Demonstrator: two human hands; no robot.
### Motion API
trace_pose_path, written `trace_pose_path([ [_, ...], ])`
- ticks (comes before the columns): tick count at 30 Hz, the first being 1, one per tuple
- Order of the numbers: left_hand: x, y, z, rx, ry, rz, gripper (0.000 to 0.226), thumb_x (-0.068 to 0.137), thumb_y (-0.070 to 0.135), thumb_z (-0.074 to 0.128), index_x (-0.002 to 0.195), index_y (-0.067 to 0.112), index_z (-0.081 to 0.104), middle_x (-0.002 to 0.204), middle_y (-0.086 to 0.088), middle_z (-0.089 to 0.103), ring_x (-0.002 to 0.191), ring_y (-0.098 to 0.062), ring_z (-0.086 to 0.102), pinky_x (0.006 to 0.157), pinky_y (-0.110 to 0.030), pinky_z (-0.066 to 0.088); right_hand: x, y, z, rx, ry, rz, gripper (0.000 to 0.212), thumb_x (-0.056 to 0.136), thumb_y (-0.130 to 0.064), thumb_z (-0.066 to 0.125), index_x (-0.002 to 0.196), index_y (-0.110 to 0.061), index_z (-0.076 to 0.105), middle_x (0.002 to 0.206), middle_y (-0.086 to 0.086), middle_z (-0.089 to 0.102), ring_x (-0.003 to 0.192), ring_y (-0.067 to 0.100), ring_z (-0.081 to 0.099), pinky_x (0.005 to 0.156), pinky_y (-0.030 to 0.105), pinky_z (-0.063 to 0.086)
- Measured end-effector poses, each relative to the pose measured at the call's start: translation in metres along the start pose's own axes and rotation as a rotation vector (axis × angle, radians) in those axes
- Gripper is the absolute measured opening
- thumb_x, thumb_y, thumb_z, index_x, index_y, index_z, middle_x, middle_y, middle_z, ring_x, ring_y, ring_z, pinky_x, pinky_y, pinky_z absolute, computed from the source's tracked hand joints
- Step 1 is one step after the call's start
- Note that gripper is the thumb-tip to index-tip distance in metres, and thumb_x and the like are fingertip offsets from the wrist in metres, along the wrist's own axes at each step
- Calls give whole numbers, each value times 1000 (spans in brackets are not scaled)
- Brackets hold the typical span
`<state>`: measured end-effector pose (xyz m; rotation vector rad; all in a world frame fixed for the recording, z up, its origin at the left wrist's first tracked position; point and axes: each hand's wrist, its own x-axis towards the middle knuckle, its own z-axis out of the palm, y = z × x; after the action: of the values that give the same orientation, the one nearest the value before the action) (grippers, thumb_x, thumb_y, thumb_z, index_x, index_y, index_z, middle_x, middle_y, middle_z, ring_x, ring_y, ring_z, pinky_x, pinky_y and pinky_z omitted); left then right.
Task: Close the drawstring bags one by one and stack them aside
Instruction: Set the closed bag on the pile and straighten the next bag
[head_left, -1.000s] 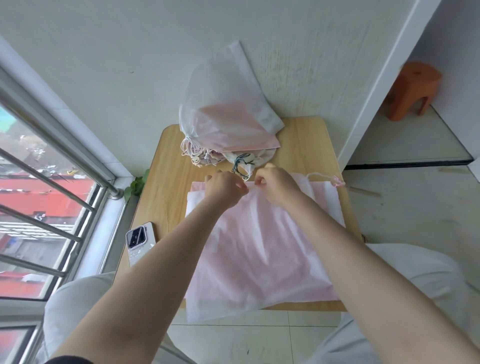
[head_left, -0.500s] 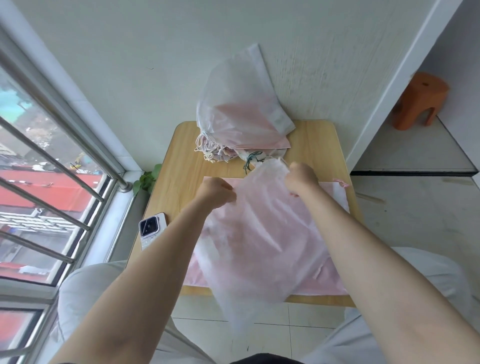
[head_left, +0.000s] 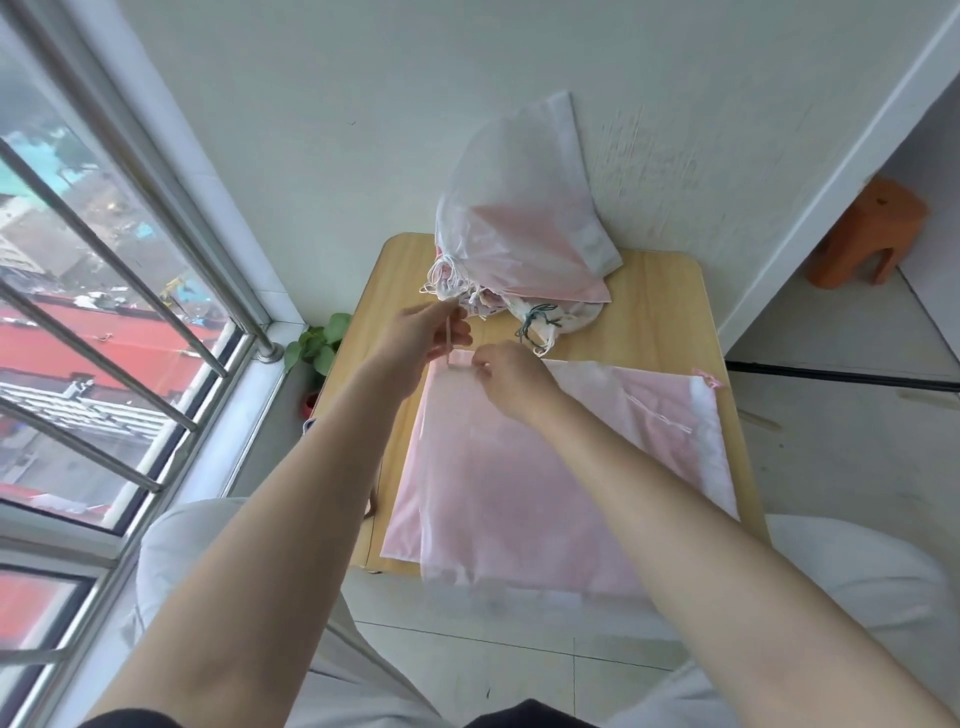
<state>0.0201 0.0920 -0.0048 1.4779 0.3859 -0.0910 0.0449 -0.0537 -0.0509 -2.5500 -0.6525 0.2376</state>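
We look down past two bare forearms at a small wooden table (head_left: 670, 312) set against a white wall. Flat on the table lies a pale pink drawstring bag (head_left: 524, 493), its lower edge hanging over the near side of the tabletop. Our left hand (head_left: 421, 338) sits just beyond the bag's far left corner, thumb and forefinger pinching a thin drawstring (head_left: 448, 340) that runs down from the fingertips to that corner. Our right hand (head_left: 511, 379) rests on the same corner, just beside the left hand, its fingers curled and pinching the bag's top edge where the string comes out. Further back on the table, near the wall and just beyond both hands, sits a pile of closed bags (head_left: 524, 228), white and pink, with bunched cords facing us. A barred window (head_left: 104, 312) fills the left side. A small green plant (head_left: 319, 343) stands on the floor below the sill, and an orange stool (head_left: 867, 234) stands far right.
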Motion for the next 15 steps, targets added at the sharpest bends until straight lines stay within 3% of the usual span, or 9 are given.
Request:
trace_pose_path([
  [2,-5,3,2,53,-42,89,24,99,22,54,86,5,66,63,-7,59,54,-19,57,62,-26,48,1,-1,7,-31,17,34,20,95,-16,49,105,-10,65,108,14,61,103,33,57,81,34,44],
  [5,-7,-7,16,541,-79,134,29,96,25,54,82,4,69,58,-5,60,48,-17,53,63,-28,47,2,0,11,-59,39,121,23,93,-27,51,110,-19,65,113,8,62,104,29,60,76,32,45],
  [8,-1,-30,21,1168,-41,118,31,95,27,45,88,11,71,80,-4,70,76,-21,65,86,-36,52,1,8,13,-85,22,223,26,89,-36,52,106,-22,66,113,4,63,99,28,62,70,29,40],
  [10,4,-48,17,1441,-38,121,33,99,25,37,94,12,67,100,-3,68,99,-24,61,105,-40,37,-3,19,11,-162,-56,273,28,90,-30,53,113,-16,61,119,6,59,104,29,61,72,30,40],
  [12,7,-62,14,1535,-46,100,30,101,22,32,90,16,59,107,-4,66,105,-25,58,109,-42,29,-8,32,1,-225,-139,315,32,90,-19,52,121,-12,55,127,7,54,111,29,59,73,31,40],
  [15,9,-76,15,1542,-5,119,29,101,20,30,83,19,53,103,-5,67,98,-25,59,103,-39,34,-16,55,-16,-279,-194,403,31,90,-19,52,120,-13,57,123,5,58,111,27,59,73,28,40],
])
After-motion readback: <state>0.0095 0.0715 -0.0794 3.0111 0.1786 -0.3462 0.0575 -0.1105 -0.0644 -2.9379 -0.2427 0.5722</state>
